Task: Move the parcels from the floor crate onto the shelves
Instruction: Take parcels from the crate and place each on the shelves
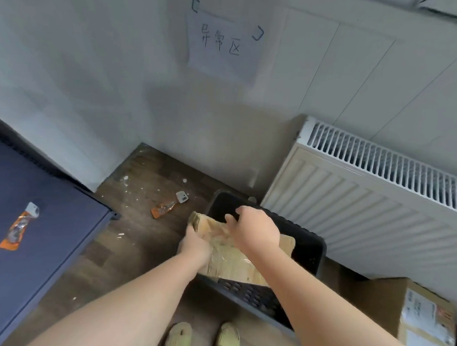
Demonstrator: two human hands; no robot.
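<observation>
Our left hand [196, 244] is gripping the taped cardboard parcel [230, 261] by its left side, and our right hand [256, 230] is curling over its far edge. The parcel is lying against the left rim of the black crate [247, 291]. We are aiming to lift it level, clear of that rim.

White wall [95, 57], taped paper sign [222, 44]; white radiator [367, 208] right; dark wood floor [143, 237].

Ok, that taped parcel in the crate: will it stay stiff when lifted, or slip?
Probably stiff: the parcel is a cardboard box with flat faces. Maybe slippery, since glossy tape covers its top. Weight is unclear, but the left hand and right hand both grip it, so it may be bulky for one.
</observation>
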